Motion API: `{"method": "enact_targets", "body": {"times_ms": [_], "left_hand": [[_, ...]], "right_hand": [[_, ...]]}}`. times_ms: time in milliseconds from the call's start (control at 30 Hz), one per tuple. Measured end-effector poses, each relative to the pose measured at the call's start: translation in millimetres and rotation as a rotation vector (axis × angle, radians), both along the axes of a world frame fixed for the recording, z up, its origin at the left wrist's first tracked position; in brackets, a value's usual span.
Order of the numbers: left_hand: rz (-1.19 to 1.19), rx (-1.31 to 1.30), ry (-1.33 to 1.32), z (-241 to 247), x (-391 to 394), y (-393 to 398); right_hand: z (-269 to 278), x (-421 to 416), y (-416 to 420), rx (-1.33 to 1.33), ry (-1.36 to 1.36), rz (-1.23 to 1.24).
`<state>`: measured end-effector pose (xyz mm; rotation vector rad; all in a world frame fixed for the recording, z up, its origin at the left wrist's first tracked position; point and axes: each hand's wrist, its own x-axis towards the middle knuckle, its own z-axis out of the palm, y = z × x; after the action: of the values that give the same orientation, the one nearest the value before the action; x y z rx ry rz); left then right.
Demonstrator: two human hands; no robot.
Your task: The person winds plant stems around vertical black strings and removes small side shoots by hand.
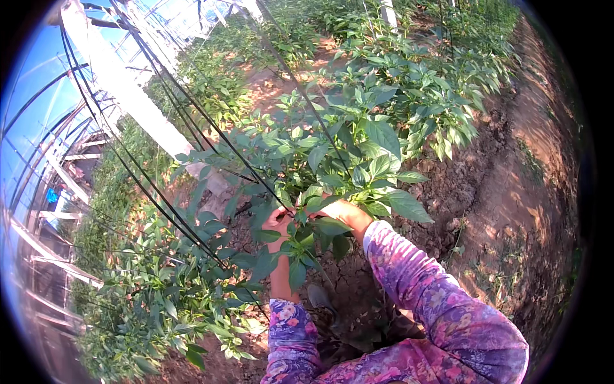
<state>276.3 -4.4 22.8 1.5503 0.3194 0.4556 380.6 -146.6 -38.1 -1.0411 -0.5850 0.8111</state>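
Note:
Both hands are together in the leaves of a green pepper plant (307,225). My left hand (279,224) has its fingertips at the lower end of a dark cord (249,168), close to the plant's stem, and appears to pinch the cord there. Across from it, my right hand (343,212) reaches in from the right; leaves cover its fingers, so what they hold is hidden. The cord runs taut from the fingers up and left. A second dark cord (316,113) drops into the foliage just behind the hands.
A thick white post (124,101) leans at the left among more dark cords (144,180). Pepper rows (407,91) stretch ahead and to the lower left (177,297). Bare soil (508,192) runs along the right. A shoe (320,298) shows below my hands. Greenhouse framing (57,259) stands far left.

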Motion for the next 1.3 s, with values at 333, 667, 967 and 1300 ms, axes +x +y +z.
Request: {"method": "enact_targets", "body": {"times_ms": [333, 667, 967, 1300], "left_hand": [[-0.086, 0.025, -0.057, -4, -6, 6], [-0.262, 0.107, -0.045, 29, -29, -5], [-0.409, 0.453, -0.24, 56, -49, -27], [0.164, -0.498, -0.474, 43, -43, -69]], "right_hand": [[-11, 1, 14, 0.306, 0.344, 0.116], [-17, -7, 2, -0.042, -0.682, -0.276], [43, -34, -24, 0.108, -0.22, -0.113], [72, -28, 13, -0.535, -0.718, -0.201]]}}
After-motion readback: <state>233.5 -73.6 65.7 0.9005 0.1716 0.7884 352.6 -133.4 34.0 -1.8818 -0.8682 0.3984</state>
